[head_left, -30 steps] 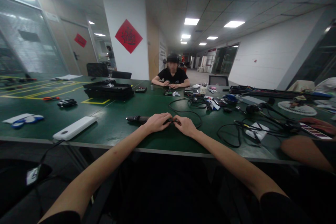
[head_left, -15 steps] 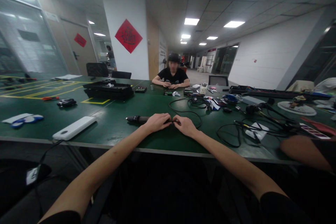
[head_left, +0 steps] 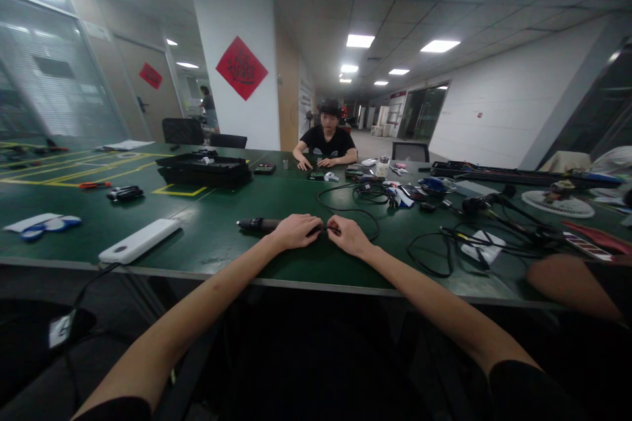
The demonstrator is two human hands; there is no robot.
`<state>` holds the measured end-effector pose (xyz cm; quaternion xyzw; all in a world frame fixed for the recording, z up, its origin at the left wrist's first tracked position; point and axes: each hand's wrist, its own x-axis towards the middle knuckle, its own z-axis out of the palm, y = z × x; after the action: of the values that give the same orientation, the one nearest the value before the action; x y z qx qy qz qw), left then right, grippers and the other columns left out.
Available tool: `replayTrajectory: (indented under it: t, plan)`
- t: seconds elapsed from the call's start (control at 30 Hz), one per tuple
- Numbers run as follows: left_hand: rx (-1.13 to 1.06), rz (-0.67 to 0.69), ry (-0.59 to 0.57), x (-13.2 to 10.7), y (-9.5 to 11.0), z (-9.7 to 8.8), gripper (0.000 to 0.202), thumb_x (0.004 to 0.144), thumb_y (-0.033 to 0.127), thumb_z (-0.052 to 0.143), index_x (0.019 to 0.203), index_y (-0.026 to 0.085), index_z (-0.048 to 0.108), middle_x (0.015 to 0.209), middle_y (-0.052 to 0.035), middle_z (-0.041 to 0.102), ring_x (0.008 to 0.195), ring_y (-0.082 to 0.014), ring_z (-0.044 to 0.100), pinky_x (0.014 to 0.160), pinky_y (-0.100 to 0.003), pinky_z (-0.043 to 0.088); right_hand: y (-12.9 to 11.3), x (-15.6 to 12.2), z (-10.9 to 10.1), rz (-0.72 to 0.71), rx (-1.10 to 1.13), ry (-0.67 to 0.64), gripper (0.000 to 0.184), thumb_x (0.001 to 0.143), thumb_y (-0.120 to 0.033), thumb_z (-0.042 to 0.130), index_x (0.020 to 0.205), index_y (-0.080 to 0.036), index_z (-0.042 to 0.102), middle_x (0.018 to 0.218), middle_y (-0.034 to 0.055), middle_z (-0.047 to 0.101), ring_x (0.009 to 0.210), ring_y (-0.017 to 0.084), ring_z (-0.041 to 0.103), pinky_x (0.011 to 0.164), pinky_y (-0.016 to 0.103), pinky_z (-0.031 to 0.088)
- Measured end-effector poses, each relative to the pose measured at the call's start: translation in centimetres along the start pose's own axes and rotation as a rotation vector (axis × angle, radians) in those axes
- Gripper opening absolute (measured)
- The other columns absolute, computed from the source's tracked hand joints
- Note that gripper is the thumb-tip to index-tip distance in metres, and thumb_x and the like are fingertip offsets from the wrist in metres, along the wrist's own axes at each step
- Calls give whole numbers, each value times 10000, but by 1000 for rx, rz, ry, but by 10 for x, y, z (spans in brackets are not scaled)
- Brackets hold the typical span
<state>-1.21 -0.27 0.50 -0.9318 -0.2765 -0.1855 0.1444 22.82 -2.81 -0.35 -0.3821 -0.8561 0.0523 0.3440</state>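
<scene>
A dark electric screwdriver (head_left: 261, 225) lies on the green table, its tip pointing left. My left hand (head_left: 299, 230) is closed over its rear end, which the palm and fingers hide. Just to the right, my right hand (head_left: 348, 235) pinches a thin black cable (head_left: 332, 229) with fingertips curled together. A small gap separates the two hands, and the cable's end shows between them. Whether the cable joins the screwdriver I cannot tell. From behind the right hand, a black cord (head_left: 353, 209) loops back over the table.
A white power strip (head_left: 141, 241) and blue-handled scissors (head_left: 52, 227) lie left. A black tray (head_left: 203, 171) stands farther back. Tangled cables (head_left: 444, 243) lie right, near another person's arm (head_left: 573, 286). A person (head_left: 328, 138) sits opposite.
My right hand has shifted very slightly right, widening the gap between the hands a little. Across the table, the seated person's hand on the left side has moved left and the head has shifted.
</scene>
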Motion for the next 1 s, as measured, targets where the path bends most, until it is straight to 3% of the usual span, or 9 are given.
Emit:
replayTrajectory:
  t: [0.17,0.63,0.83,1.0]
  plan:
    - [-5,-36,0,0,0,1,229,1036,445,498,1116,243,570,1000,-33,696,939,-201,676,812,-312,499,-1,0,0,5,5,1,71,928,-214,626,999,-212,618,869,12,657,743,157,579,693,249,411]
    - [-33,-20,-3,0,2,-1,212,995,370,540,1177,263,567,1041,-38,709,968,-217,682,846,-328,502,-1,0,-1,-3,2,-13,75,934,-202,612,1007,-215,626,869,8,645,760,158,571,714,251,412]
    - [-19,-70,-10,0,1,-1,222,1011,440,529,1130,256,564,982,-34,702,926,-217,683,806,-323,498,0,0,0,6,4,0,90,932,-214,618,1022,-209,619,845,3,636,739,156,565,706,249,415]
    - [-17,-41,-19,0,3,-3,186,989,374,537,1131,259,566,993,-36,705,939,-218,683,817,-328,496,-1,0,0,7,14,-5,93,913,-215,631,1003,-213,610,842,2,637,736,157,569,704,250,422]
